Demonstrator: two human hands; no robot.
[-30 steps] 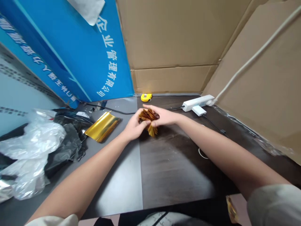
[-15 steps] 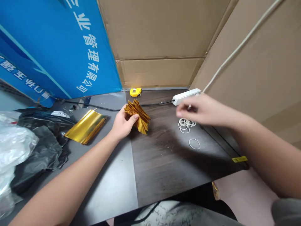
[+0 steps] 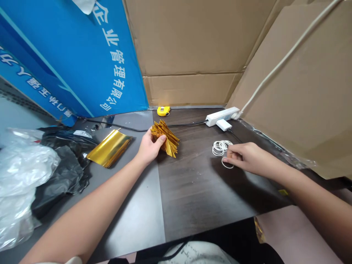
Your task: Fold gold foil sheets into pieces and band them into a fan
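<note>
Head view: the left hand is closed around a gold foil fan, thumb on its near side and fingers behind it. The pleated bundle stands on the bench at the seam where the grey half meets the dark wood half.

The right hand lies low on the dark wood, well apart from the fan. Its fingers are drawn close together and the tips pinch the edge of a single rubber band, which lies flat on the bench. Just beyond it sits a small heap of white rubber bands.

Left of the fan lies a flat stack of gold foil sheets, next to a black plastic bag and a clear plastic bag.

At the back edge are a yellow tape measure and a white power strip. A blue signboard leans on the left, and cardboard walls close off the back and the right.
</note>
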